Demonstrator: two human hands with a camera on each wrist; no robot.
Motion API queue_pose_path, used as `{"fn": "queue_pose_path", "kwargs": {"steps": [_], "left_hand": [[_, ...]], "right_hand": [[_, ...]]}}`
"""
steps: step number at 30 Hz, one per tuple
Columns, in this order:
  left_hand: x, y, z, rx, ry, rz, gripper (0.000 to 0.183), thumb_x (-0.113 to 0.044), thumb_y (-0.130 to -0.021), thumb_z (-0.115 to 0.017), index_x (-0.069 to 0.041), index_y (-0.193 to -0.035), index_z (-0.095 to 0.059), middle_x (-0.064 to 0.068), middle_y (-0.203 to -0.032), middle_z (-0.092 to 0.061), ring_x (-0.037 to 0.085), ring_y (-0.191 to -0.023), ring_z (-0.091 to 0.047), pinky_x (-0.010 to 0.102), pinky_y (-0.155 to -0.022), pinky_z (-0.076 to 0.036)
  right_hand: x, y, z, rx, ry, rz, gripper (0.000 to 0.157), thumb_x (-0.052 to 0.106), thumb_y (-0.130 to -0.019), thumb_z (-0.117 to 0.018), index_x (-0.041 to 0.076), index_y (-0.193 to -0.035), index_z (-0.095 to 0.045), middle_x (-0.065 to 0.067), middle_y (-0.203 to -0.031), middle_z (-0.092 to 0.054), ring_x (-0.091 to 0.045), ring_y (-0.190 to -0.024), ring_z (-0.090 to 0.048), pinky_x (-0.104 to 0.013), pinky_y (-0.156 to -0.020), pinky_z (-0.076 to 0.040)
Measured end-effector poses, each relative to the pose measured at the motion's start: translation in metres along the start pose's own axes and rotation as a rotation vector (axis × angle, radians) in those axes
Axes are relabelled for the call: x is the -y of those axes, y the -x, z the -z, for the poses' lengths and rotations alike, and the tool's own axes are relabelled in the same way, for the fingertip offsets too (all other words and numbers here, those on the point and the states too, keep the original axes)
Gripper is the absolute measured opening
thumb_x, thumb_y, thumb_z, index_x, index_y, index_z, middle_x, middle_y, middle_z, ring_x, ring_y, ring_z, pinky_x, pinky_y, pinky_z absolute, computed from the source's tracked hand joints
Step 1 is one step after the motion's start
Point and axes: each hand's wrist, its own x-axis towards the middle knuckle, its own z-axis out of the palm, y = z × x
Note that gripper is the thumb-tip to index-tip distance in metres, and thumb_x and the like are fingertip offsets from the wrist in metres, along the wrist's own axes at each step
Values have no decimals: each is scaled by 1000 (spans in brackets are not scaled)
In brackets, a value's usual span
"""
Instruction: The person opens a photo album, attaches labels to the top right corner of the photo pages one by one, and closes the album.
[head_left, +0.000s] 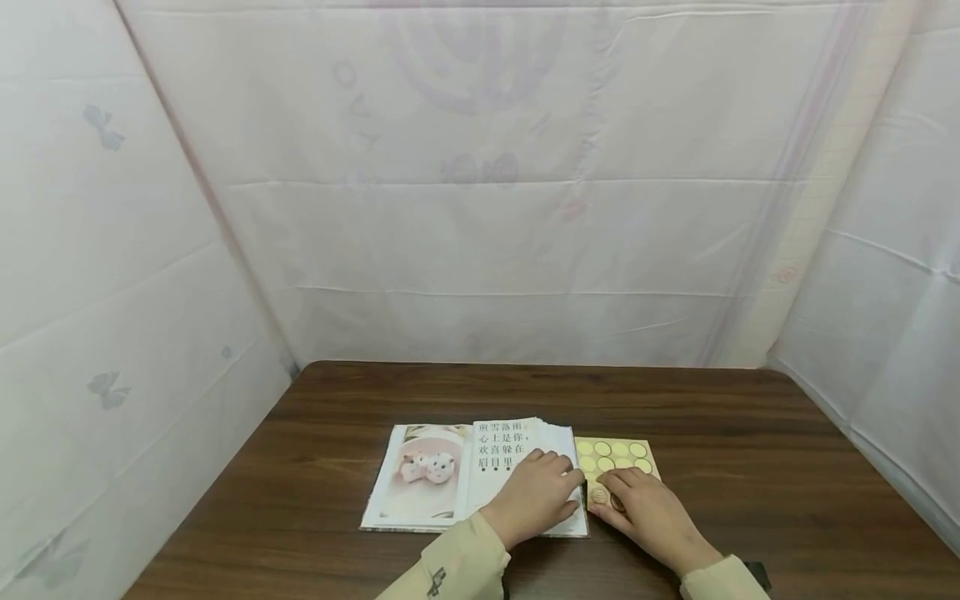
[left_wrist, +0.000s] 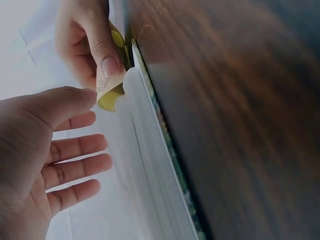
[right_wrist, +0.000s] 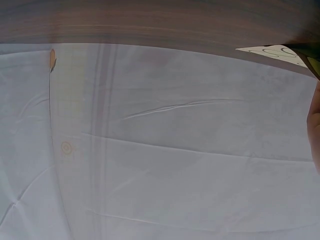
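Observation:
An open book (head_left: 491,492) lies on the table, a pink picture on its left page and large printed characters on its right. My left hand (head_left: 534,493) is over the right page; in the left wrist view this hand (left_wrist: 55,145) has its fingers extended beside the page edges, holding nothing. To the book's right is a yellow sticker sheet (head_left: 615,450) with round stickers. My right hand (head_left: 648,512) pinches its near part, the thumb on the bent-up edge of the sheet (left_wrist: 107,92) in the left wrist view. At the right wrist view's edge, part of that hand (right_wrist: 314,127) shows.
The brown wooden table (head_left: 300,500) carries the book and sheet. A small dark object (head_left: 757,573) lies by the right sleeve. White printed cloth (head_left: 480,208) hangs behind the table and along both sides.

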Motion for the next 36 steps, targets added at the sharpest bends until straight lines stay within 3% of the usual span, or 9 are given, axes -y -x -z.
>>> {"fn": "queue_pose_path", "kwargs": {"steps": [8, 24, 36], "left_hand": [[-2, -4, -3, -30, -46, -22, 22, -43, -85, -68, -26, -98, -66, -12, -93, -66, 4, -87, -62, 20, -77, -47], [-2, -9, -6, -40, -103, -24, 31, -59, -85, -58, -30, -95, -64, -14, -90, -65, 2, -84, -61, 17, -75, -47], [-1, -11, -8, -43, -84, -62, 26, -56, -80, -64, -33, -92, -67, -16, -87, -64, 0, -81, -59, 15, -69, -44]], "right_hand": [[0, -1, 0, -70, 18, 52, 27, 45, -76, -75, 21, -84, -63, 7, -91, -67, -10, -86, -64, -29, -74, -54], [-1, -2, 3, -113, 24, 99, 28, 46, -80, -71, 19, -85, -64, 7, -88, -67, -9, -84, -64, -27, -72, -54], [-2, -2, 1, -128, 3, 157, 28, 44, -75, -76, 20, -85, -65, 9, -88, -64, -7, -83, -62, -25, -71, -54]]}}
